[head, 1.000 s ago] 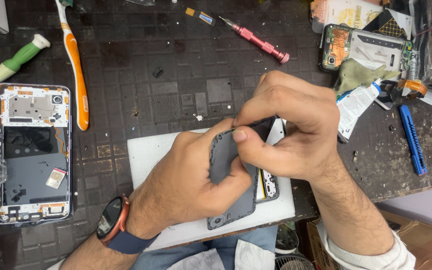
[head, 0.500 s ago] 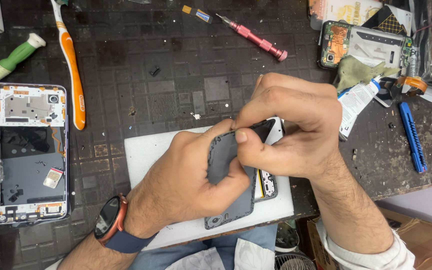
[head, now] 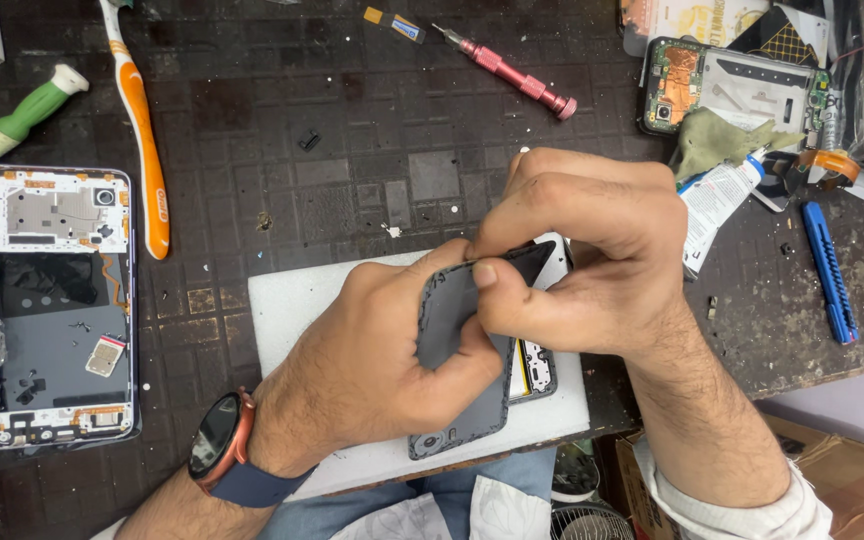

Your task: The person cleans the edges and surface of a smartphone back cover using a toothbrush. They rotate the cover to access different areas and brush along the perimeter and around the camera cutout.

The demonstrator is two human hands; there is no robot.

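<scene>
A dark grey phone back cover [head: 457,330] is held over a white foam pad [head: 297,310] at the bench's near edge. My left hand [head: 372,365], with a watch on its wrist, grips the cover from the left. My right hand [head: 577,255] pinches the cover's upper edge between thumb and fingers. A phone body [head: 535,368] with a yellow-edged part shows under the cover on the pad. Whether a small tool is in my right fingers is hidden.
An opened phone frame [head: 57,305] lies at the left beside an orange toothbrush [head: 137,125] and a green-handled tool [head: 17,125]. A pink screwdriver [head: 512,70], another open phone [head: 732,90], a glue tube [head: 717,200] and a blue cutter [head: 830,270] lie to the right.
My right thumb has slid slightly along the cover's upper edge. Both hands and the cover otherwise stay in place.
</scene>
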